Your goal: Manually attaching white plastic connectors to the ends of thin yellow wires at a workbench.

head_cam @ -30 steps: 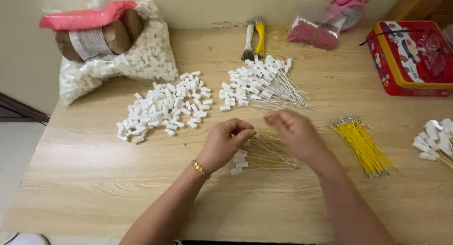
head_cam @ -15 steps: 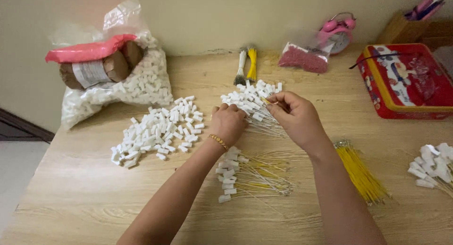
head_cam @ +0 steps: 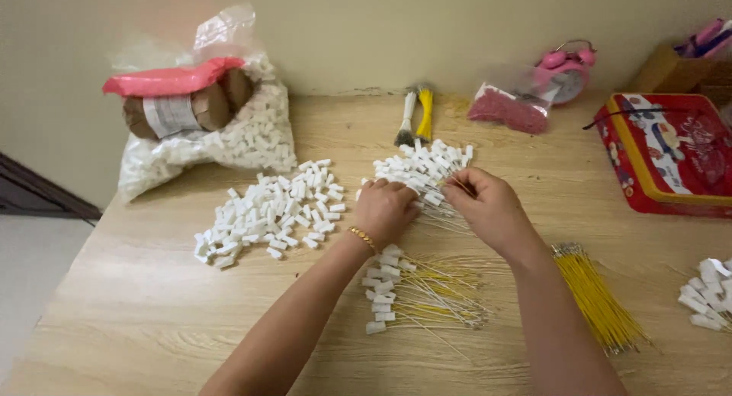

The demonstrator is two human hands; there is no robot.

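My left hand [head_cam: 387, 210] and my right hand [head_cam: 489, 210] rest side by side on a far pile of white connectors with thin wires [head_cam: 424, 167]. Fingers of both hands curl into that pile; my right hand pinches a thin wire piece, while what my left hand grips is hidden under its fingers. Just below my wrists lies a nearer fan of white-capped yellow and white wires [head_cam: 418, 288]. A heap of loose white plastic caps [head_cam: 268, 210] lies left of my left hand. A bundle of yellow wires [head_cam: 598, 297] lies right of my right forearm.
A clear bag of white caps with brown tape rolls and a pink strip [head_cam: 191, 117] stands at the back left. A red tin [head_cam: 667, 153], a pink alarm clock [head_cam: 568, 69], a bag of red bits [head_cam: 509, 106] and more white connectors [head_cam: 709, 293] lie right. Wooden table [head_cam: 152, 320].
Both hands have moved away from the near wire fan up to the far pile of wired connectors. The camera view has shifted a little.
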